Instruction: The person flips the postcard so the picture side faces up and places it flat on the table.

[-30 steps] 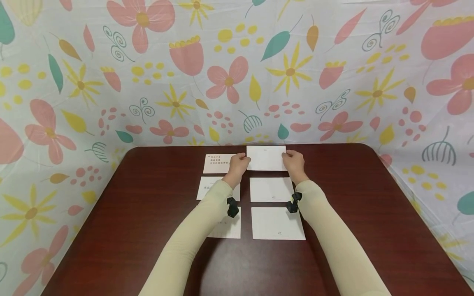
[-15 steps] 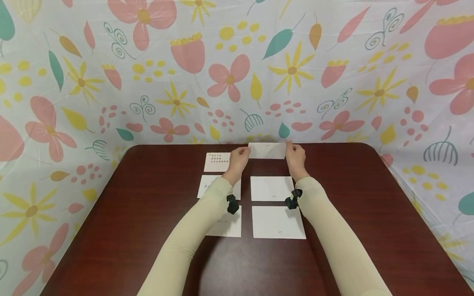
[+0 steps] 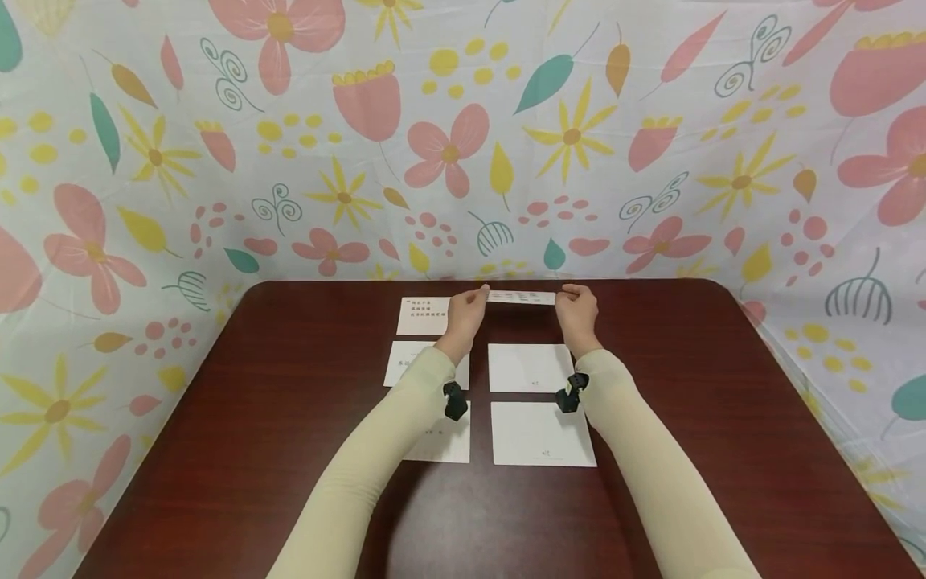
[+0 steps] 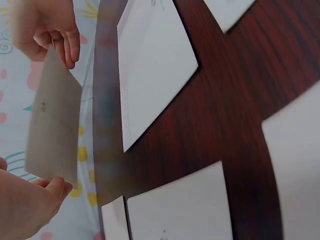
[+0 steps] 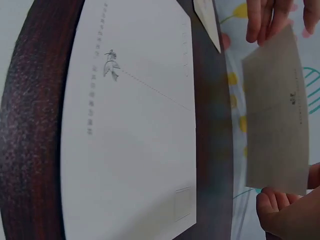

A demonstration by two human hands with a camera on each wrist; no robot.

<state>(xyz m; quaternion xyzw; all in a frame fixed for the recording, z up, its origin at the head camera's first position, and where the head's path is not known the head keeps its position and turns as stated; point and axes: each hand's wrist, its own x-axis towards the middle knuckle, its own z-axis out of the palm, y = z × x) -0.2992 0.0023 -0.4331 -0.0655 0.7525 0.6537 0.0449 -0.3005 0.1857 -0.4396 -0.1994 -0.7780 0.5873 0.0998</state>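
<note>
At the back of the table, both hands hold one postcard [image 3: 522, 297] by its short ends. My left hand [image 3: 465, 323] pinches its left end, and my right hand [image 3: 578, 322] pinches its right end. From the head it looks like a narrow strip with rows of small print. Both wrist views show its other face, a plain shaded postcard [image 4: 54, 122] with a tiny dark mark. A shadow falls on the table beneath it. Nearer to me lie two white postcards, a farther postcard [image 3: 530, 367] and a nearer postcard [image 3: 544, 434], each with a small bird-like mark.
Left of these, three printed postcards form a column: a far one [image 3: 419, 318], a middle one [image 3: 398, 367] and a near one [image 3: 454, 446], partly hidden by my left arm. The dark red-brown table [image 3: 304, 418] ends at a flowered cloth [image 3: 448, 209] behind.
The held postcard faced me with its nearly blank side. Both hands have tilted it up and over, so printed lines show in a thin strip. The other postcards stay put.
</note>
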